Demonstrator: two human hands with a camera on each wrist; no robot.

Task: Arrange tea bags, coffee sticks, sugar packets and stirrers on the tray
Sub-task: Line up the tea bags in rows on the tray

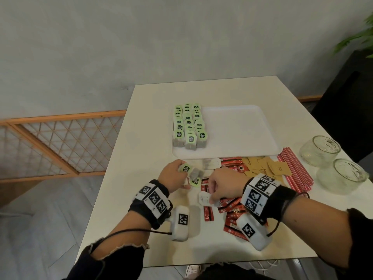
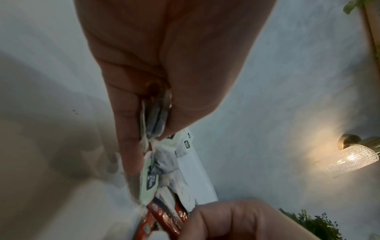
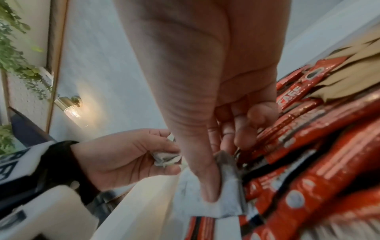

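Hands | left hand [image 1: 171, 174] pinches papery green-tagged tea bags [image 1: 190, 173] | right hand [image 1: 224, 185] pinches one flat tea bag [image 1: 204, 198]

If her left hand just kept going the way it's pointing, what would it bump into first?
Probably the near rim of the white tray. The left hand, holding tea bags, points toward it; depth is hard to judge, and loose tea bags lie close beside that line.

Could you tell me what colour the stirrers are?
Red with pale stripes; the stirrers show best in the head view.

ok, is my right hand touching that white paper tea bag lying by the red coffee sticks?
Touching. The right wrist view shows the right hand pinching the white paper tea bag between thumb and fingers.
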